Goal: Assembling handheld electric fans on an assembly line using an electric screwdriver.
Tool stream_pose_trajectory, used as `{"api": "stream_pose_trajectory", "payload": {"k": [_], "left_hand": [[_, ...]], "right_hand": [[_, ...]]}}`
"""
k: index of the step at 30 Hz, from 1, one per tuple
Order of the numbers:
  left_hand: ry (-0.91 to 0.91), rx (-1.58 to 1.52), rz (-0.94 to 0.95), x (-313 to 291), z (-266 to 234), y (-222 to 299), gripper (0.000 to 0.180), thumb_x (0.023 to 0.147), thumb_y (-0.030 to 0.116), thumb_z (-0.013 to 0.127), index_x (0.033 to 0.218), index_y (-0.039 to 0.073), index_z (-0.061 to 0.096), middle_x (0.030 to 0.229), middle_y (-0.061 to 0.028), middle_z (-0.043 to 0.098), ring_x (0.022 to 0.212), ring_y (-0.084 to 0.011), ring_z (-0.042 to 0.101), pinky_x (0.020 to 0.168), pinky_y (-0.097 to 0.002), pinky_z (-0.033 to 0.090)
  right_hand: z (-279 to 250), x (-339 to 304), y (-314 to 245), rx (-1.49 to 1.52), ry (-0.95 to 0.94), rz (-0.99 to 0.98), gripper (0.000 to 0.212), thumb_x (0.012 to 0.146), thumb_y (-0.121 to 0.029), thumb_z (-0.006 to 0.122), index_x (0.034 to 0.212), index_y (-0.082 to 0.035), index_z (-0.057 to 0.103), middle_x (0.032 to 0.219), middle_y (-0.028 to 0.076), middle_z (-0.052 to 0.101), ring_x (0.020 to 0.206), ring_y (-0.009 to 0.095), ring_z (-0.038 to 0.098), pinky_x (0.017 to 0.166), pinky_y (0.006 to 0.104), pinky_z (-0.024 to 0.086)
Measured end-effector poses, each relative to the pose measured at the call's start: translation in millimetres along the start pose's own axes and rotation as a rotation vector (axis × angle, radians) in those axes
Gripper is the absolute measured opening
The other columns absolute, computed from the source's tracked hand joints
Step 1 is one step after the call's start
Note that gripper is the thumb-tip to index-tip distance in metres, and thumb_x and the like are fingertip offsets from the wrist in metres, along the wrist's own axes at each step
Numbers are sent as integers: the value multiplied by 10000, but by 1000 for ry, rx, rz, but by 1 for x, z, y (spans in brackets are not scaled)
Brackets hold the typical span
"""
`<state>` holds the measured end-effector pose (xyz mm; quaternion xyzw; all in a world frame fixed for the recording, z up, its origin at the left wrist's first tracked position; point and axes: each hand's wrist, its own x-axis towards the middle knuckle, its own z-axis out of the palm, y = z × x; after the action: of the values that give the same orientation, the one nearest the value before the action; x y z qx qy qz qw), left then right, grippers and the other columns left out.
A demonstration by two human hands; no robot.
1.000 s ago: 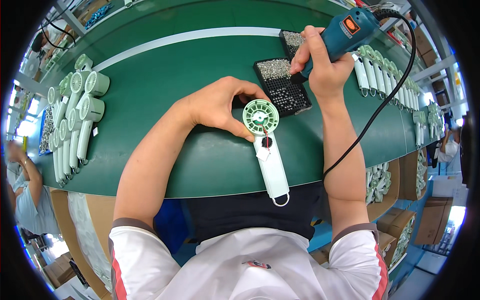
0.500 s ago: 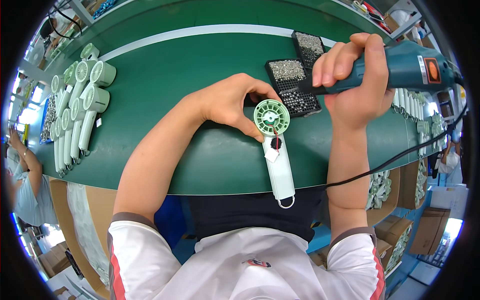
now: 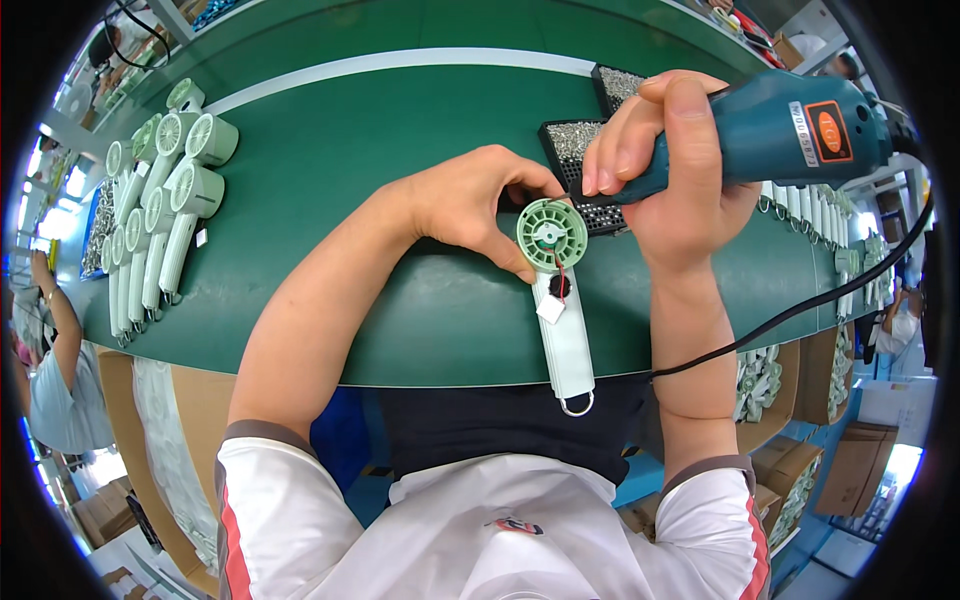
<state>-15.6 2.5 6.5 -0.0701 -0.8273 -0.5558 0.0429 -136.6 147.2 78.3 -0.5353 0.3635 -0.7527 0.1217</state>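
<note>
My left hand (image 3: pixel 480 208) is closed around the round head of a pale green handheld fan (image 3: pixel 568 340), whose handle points toward me. Its head is uncovered, showing ribs, a red wire, a small black round part and a white square piece hanging over the handle. In my right hand (image 3: pixel 680 170) is a dark teal electric screwdriver (image 3: pixel 790 130), held sideways with its tip side toward the fan head. The tip comes close to the upper rim of the head; whether it touches I cannot tell. Behind it lies a black screw tray (image 3: pixel 572 138) filled with small silver screws, partly covered by my right hand.
Several assembled fans (image 3: pixel 175 205) lie in a cluster at the left of the green table (image 3: pixel 400 120). A second screw tray (image 3: pixel 615 85) sits farther back. More fans (image 3: pixel 815 210) line the right side. The screwdriver's black cable (image 3: pixel 780 325) runs past my right forearm. Cardboard boxes (image 3: pixel 790 470) stand below.
My right hand has brought the screwdriver left, from above the screw tray to the fan head. The fan and my left hand have shifted slightly right.
</note>
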Motion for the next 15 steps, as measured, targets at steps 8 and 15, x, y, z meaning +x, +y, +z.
{"api": "stream_pose_trajectory", "payload": {"k": [8,15], "left_hand": [[15,15,-6,-2,1,2,556,594,164,959,1056,-15,707,912,-81,746,818,-174,667,804,-331,531],[35,21,19,-3,0,-5,466,614,131,947,980,-9,695,905,-78,745,816,-167,666,796,-327,530]], "right_hand": [[9,-1,7,-90,-25,46,167,1039,-84,530,1011,69,592,621,90,557,474,176,543,448,339,493],[19,4,20,-152,-83,185,174,993,-100,678,882,27,638,573,60,589,461,137,561,446,290,456]]}}
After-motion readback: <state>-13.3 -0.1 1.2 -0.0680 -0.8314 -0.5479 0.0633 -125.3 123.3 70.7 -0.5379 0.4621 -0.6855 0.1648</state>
